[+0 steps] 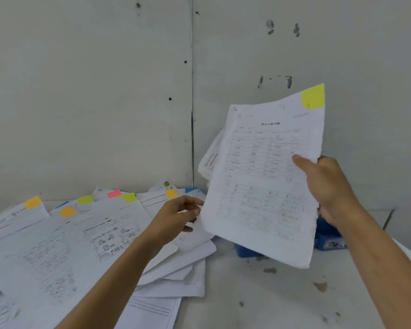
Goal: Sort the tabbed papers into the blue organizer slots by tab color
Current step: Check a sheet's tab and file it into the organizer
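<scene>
Right hand first: the thumb is pressed on the printed face of a white sheet and the fingers are curled round behind its right edge, so it's clamped on that paper and holding it up off the desk, tilted a bit. The sheet has a yellow tab stuck on its corner at about 1 o'clock.

The left hand comes in from 7 o'clock. Its fingers are loosely curled right at the sheet's lower left edge, but honestly I can't tell if they're pinching it or just touching.

Behind the held sheet, at roughly 4 o'clock, you can see bits of the blue organizer poking out, mostly hidden. A few white papers stand leaning up out of it at 9 o'clock of the held sheet.

The rest of the tabbed papers are fanned out in a messy overlapping pile across the left half of the desk. Their tabs line the far edge: orange, yellow-green, pink and blue.

The desk top is whitish and pretty grubby, with brownish stains and dark specks toward 5 o'clock. The wall is plain grey panels with a vertical seam down the middle, plus small holes and dark scuff marks up around 1 o'clock.
</scene>
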